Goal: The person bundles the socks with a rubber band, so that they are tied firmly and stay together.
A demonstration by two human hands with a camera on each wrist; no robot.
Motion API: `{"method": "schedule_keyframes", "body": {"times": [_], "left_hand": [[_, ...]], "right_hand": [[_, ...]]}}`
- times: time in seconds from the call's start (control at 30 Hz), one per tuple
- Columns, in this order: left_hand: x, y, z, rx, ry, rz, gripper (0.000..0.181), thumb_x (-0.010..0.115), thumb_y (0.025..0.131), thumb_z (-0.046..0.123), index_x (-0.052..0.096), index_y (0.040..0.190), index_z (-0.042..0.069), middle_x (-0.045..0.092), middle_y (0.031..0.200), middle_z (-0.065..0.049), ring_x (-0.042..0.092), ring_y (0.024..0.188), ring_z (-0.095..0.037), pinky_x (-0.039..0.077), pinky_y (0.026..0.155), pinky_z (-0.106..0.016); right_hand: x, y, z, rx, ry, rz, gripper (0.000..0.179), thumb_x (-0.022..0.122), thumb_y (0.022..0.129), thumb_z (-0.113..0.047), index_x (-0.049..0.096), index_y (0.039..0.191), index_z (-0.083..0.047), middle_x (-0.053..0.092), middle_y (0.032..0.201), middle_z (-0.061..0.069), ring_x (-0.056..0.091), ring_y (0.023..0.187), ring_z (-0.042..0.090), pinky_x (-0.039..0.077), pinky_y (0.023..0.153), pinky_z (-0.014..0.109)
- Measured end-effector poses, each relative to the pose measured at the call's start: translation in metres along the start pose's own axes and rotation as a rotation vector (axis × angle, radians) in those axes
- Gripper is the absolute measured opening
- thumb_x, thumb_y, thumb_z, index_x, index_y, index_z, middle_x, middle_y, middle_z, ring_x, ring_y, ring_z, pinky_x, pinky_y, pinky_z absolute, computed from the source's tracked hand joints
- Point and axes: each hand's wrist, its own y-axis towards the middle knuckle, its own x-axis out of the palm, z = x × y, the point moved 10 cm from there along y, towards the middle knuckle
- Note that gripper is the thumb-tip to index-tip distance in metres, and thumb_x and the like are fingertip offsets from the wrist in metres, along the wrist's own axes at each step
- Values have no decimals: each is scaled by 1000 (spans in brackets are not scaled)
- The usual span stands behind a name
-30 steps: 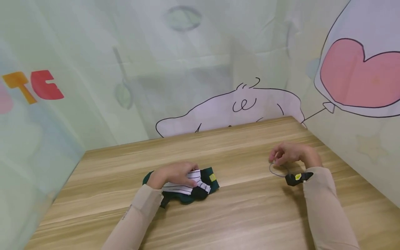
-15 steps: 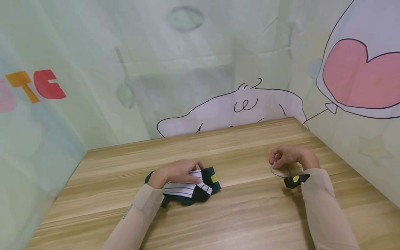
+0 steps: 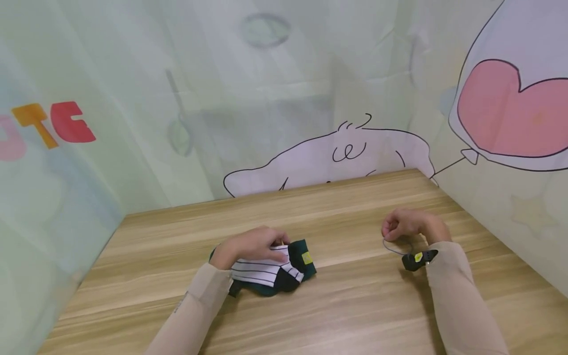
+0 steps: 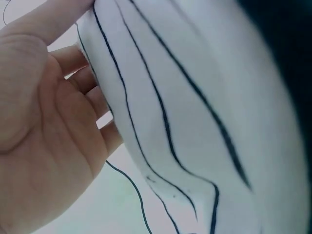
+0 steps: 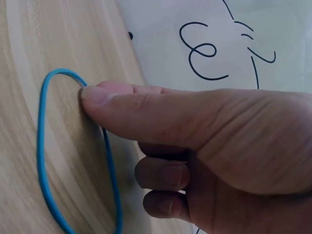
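My left hand (image 3: pixel 257 246) grips a small stack of socks near the middle of the table, thumb on the near side and fingers over the far edge. On top lies a white sock (image 3: pixel 255 272) with thin dark stripes and a black heel; its striped fabric (image 4: pixel 146 97) fills much of the left wrist view. Under it shows a dark green sock (image 3: pixel 310 268), with a yellow patch at its right end. Farther right, my right hand (image 3: pixel 408 223) pinches a thin blue rubber band (image 5: pixel 42 146) between thumb and forefinger, and the loop hangs down.
The wood-grain table (image 3: pixel 355 305) carries the socks and stretches to a printed cloth backdrop (image 3: pixel 275 123) at the back and sides. A black wrist device (image 3: pixel 413 261) sits at the right cuff.
The white sock's heel end now lies flatter and more spread than a second ago, and the left fingers have shifted slightly right. The right hand stays nearly still with the rubber band.
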Motion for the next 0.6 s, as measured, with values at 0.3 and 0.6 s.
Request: {"method": "schedule_keyframes", "body": {"times": [0.3, 0.6], "left_hand": [[3, -2, -1, -20, -45, -2, 28, 72, 94, 26, 66, 115, 8, 60, 83, 8, 52, 74, -7, 45, 68, -27], [-5, 0, 7, 36, -15, 45, 23, 71, 94, 25, 65, 109, 9, 56, 79, 7, 50, 72, -7, 43, 67, -26]], "right_hand": [[-1, 1, -7, -34, 3, 31, 8, 72, 89, -8, 67, 89, -1, 56, 76, -3, 49, 72, 12, 39, 67, 26], [-12, -3, -23, -102, 37, 99, 10, 71, 91, -10, 66, 91, -1, 54, 75, 0, 46, 70, 12, 37, 64, 26]]}}
